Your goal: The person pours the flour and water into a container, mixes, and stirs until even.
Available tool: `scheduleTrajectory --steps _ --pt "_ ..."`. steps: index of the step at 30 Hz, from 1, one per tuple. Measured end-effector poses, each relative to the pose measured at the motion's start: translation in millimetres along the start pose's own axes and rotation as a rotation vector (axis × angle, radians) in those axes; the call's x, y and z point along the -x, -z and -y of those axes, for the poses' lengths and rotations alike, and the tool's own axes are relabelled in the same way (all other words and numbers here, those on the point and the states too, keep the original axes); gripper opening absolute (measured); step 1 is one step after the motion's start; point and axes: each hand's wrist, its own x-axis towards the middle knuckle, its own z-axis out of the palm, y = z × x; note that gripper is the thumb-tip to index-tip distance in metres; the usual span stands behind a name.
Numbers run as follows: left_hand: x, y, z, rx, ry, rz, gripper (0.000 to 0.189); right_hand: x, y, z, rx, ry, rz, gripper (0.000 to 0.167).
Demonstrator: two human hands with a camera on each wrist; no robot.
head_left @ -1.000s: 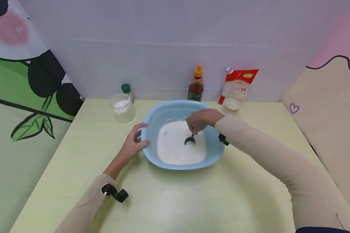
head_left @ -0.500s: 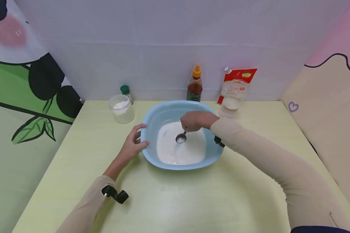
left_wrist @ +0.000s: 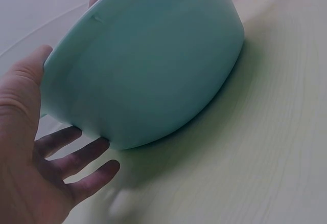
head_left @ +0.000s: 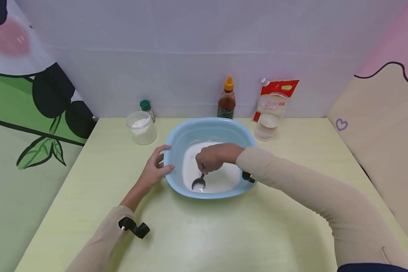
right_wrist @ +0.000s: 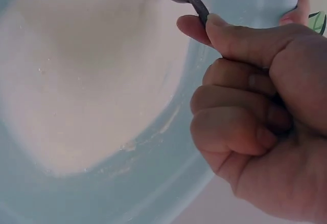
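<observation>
Illegibly small red characters (head_left: 277,103) on the red-and-white pouch (head_left: 281,87), purple heart (head_left: 341,124) on the right wall (head_left: 374,128)

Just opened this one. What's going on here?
A person's right grip pinches a dark spoon inside a blue basin of milky white liquid. The left grip holds the basin's edge. An orange-capped bottle stands behind it; a jar with white contents stands to its left.

A spoon (head_left: 198,183) is in the basin (head_left: 177,145), with a bottle (head_left: 226,100) behind.
</observation>
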Motion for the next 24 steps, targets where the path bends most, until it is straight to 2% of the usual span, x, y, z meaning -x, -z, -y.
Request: scheduleTrajectory --steps 4,9,13,16,20,24 --pt "0.2 -0.9 1.5 0.011 0.005 0.001 0.066 1.6 7.0 -16.5 0.005 -0.063 -0.037 0.020" --pt "0.6 -0.4 -0.5 0.013 -0.005 -0.004 0.066 18.0 16.4 -51.0 0.056 -0.222 -0.098 0.020" --pt "0.8 0.2 -2.0 0.010 0.000 0.005 0.066 31.8 16.6 -66.1 0.066 -0.281 -0.046 0.018" --pt "0.7 0.3 -2.8 -0.002 0.010 0.008 0.067 37.3 11.7 -66.3 0.061 -0.238 0.032 0.012" --pt "1.5 0.3 -4.6 -0.006 0.012 0.003 0.066 36.4 2.1 -55.3 -0.030 -0.137 0.124 0.007" --pt "1.7 0.1 -3.9 -0.002 0.007 0.006 0.066 31.4 -5.7 -42.1 -0.109 -0.081 0.144 0.009"
